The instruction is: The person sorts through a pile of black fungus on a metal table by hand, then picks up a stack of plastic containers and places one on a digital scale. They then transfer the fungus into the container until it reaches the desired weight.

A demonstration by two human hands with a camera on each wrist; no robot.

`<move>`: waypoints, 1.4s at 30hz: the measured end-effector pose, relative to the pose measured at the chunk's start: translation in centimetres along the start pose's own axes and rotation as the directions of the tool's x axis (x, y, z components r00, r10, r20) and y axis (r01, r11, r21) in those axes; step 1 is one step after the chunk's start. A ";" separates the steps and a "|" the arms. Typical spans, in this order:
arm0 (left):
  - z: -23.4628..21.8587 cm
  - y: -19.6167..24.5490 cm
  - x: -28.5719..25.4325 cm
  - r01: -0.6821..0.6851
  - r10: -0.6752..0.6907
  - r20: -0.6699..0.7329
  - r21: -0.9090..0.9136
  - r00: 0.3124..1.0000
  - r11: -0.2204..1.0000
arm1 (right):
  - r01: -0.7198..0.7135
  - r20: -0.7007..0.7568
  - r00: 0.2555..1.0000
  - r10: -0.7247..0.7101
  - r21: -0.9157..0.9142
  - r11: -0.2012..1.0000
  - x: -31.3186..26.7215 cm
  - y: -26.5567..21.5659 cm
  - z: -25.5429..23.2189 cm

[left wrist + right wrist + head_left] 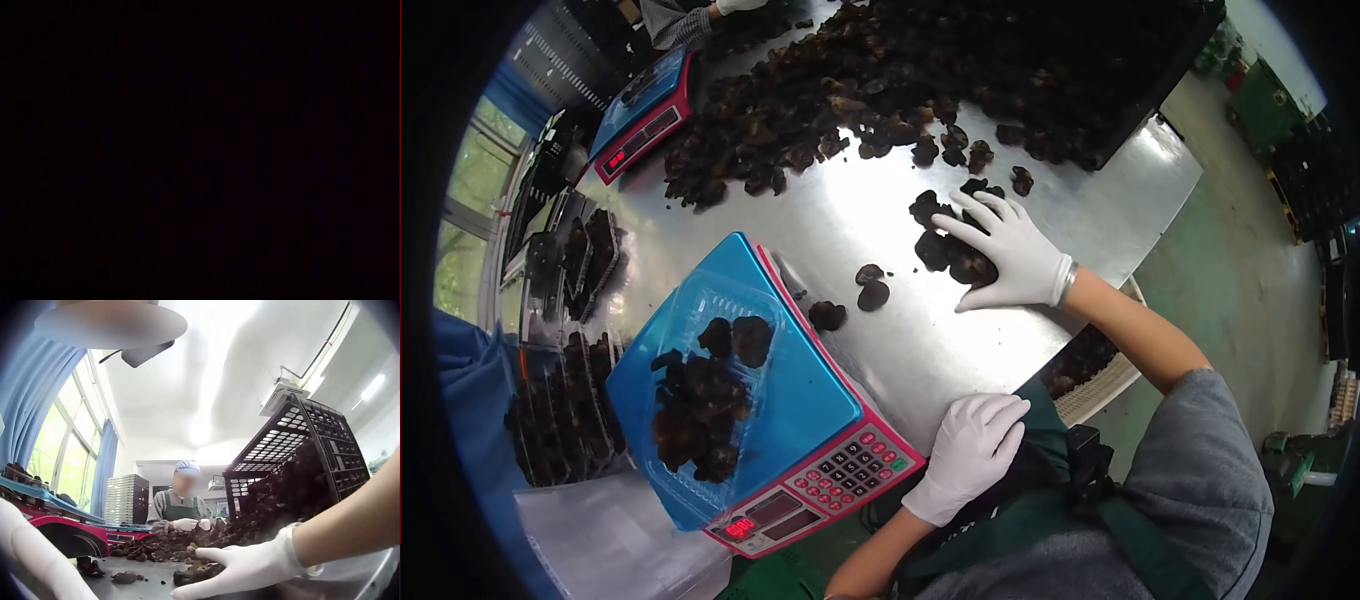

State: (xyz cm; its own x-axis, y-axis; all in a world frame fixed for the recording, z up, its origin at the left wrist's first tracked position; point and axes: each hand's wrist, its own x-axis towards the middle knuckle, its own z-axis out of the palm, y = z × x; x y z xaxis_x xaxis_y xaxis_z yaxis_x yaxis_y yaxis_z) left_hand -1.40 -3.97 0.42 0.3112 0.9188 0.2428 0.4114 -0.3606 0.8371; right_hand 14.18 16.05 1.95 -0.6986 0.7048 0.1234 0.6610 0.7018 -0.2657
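Dark, mushroom-like pieces (pixel 933 250) lie on the metal table under and beside the right hand (pixel 1012 255), whose gloved fingers are spread and touch them. In the right wrist view the same hand (pixel 250 569) reaches over dark pieces (pixel 199 574), thumb and fingers apart. The gloved left hand (pixel 970 450) rests at the table's near edge, fingers loosely bent, holding nothing visible. A clear tray (pixel 768 312) with dark pieces (pixel 700 405) sits on a blue-topped scale (pixel 825 375). The left wrist view is black.
A large heap of dark pieces (pixel 800 110) spills from a black crate (pixel 340 450) across the far table. A second scale (pixel 640 115) stands at far left, filled clear trays (pixel 565 410) at left. Another gloved person (pixel 181 503) works opposite. A white basket (pixel 1100 385) sits below the table edge.
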 end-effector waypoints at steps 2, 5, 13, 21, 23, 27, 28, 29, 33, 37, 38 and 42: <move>0.6 -0.5 0.2 -0.016 0.017 -0.037 0.040 0.999 0.999 | 0.086 -0.125 0.989 -0.084 0.005 0.996 0.4 0.2 1.2; 1.5 -1.3 0.1 -0.031 0.037 -0.116 0.053 0.993 0.998 | 0.221 -0.252 0.944 -0.216 -0.008 0.975 1.0 0.2 0.8; 1.5 -1.4 0.0 -0.058 0.065 -0.137 0.051 0.988 0.997 | -0.134 -0.002 0.888 0.460 0.955 0.263 2.6 -0.8 -1.5; 1.4 -1.5 -0.2 -0.093 0.099 -0.160 0.049 0.982 0.994 | -0.174 0.273 0.962 0.008 0.637 -0.751 7.2 -5.7 -4.4; 1.5 -1.7 -0.4 -0.092 0.098 -0.154 0.048 0.983 0.995 | -0.262 0.294 0.952 -0.088 0.629 -0.732 8.1 -7.7 -4.9; 1.6 -1.7 -0.7 -0.086 0.092 -0.155 0.050 0.984 0.995 | -0.330 0.294 0.939 -0.176 0.636 -0.698 10.3 -11.3 -5.4; 1.6 -1.6 -0.7 -0.092 0.101 -0.156 0.066 0.983 0.994 | -0.323 0.289 0.942 -0.172 0.636 -0.700 10.8 -12.5 -5.9; 1.6 -1.6 -0.6 -0.101 0.113 -0.159 0.082 0.981 0.992 | -0.321 0.163 0.944 -0.287 0.656 -0.683 11.3 -13.5 -6.0; 1.8 -1.9 -0.8 -0.102 0.111 -0.167 0.062 0.980 0.993 | -0.402 0.246 0.915 -0.321 0.644 -0.651 13.5 -15.8 -5.3; 2.2 -2.3 -1.0 -0.134 0.149 -0.200 0.086 0.968 0.987 | -0.452 0.249 0.881 -0.402 0.694 -0.561 15.0 -17.4 -4.8; 2.3 -2.3 -1.0 -0.132 0.146 -0.195 0.083 0.970 0.988 | -0.460 0.257 0.874 -0.412 0.708 -0.535 15.4 -17.7 -4.6; 2.4 -2.3 -1.2 -0.126 0.134 -0.190 0.053 0.973 0.991 | -0.289 0.231 0.941 -0.249 0.929 -0.230 16.2 -19.7 -5.4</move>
State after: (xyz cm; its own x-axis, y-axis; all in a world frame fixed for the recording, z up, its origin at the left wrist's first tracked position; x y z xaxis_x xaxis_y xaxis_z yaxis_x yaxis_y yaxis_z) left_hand -0.71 -4.64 -2.97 0.1951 0.8760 0.4411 0.4134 -0.4813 0.7730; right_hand -8.66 14.23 14.36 -0.8847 0.4645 -0.0384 -0.2051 -0.4619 -0.8629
